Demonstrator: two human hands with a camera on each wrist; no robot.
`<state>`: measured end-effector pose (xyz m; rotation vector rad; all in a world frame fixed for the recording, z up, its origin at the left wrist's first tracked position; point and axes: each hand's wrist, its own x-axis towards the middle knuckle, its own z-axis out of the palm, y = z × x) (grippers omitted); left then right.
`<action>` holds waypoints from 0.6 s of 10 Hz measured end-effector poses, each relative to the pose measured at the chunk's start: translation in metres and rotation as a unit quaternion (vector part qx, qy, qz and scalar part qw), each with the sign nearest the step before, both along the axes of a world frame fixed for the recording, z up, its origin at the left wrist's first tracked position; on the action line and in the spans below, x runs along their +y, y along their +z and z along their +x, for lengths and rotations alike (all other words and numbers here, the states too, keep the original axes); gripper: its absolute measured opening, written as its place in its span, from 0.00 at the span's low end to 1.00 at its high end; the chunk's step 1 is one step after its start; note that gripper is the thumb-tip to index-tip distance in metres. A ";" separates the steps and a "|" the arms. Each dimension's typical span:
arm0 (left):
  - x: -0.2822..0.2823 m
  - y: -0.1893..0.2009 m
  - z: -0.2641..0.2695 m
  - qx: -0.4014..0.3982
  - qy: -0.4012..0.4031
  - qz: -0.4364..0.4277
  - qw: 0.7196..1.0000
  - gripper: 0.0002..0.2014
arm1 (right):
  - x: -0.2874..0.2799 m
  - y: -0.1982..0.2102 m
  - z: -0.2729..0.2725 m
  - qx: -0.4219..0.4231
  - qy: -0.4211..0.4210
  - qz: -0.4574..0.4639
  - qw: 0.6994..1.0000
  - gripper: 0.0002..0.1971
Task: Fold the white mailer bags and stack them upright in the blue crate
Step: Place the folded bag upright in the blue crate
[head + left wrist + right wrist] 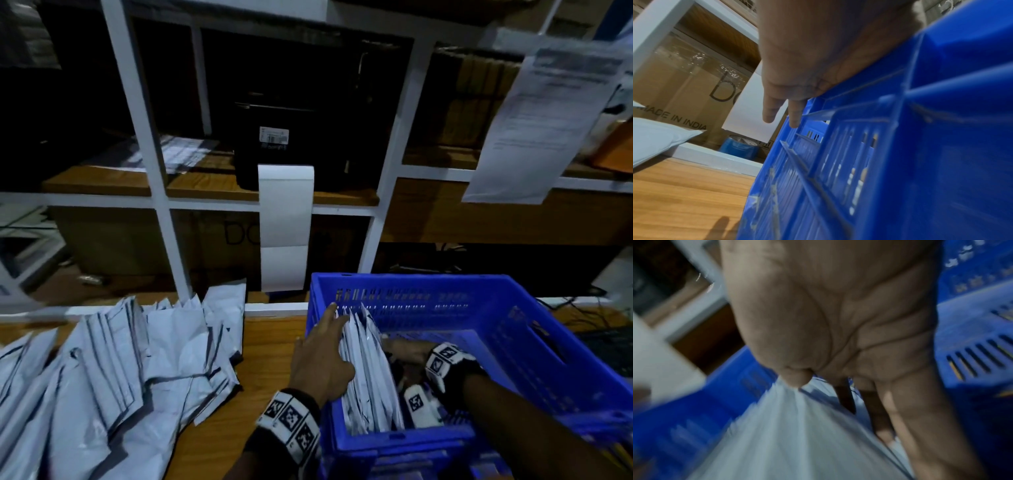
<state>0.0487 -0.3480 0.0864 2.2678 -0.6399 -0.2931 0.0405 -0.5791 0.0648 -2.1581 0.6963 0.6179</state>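
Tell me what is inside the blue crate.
The blue crate holds a row of folded white mailer bags standing upright along its left side, held between the left hand and the right hand. The crate floor beneath the bags and arm is hidden.

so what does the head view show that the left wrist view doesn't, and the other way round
Only the head view shows the loose pile of bags on the table, the folded bags standing upright inside the crate, the right hand against them, and the black printer on the shelf.

Only the left wrist view shows the crate's slotted outer wall close up, the blue tape roll, and the cardboard box printed MADE IN INDIA.

Both show the left hand with straight fingers at the crate's left wall, and the wooden table.
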 end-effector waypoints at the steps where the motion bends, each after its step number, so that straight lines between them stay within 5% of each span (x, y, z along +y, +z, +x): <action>1: -0.001 0.000 0.000 0.005 -0.001 -0.001 1.000 0.46 | -0.005 -0.003 0.003 0.007 0.015 0.014 1.000 0.22; 4: -0.002 -0.006 0.001 -0.016 -0.001 0.009 1.000 0.46 | -0.013 -0.021 0.013 -0.025 0.040 -0.062 0.997 0.33; 6: 0.000 -0.002 0.001 -0.019 -0.004 0.001 1.000 0.44 | 0.007 0.002 0.005 -0.075 0.017 -0.046 0.996 0.29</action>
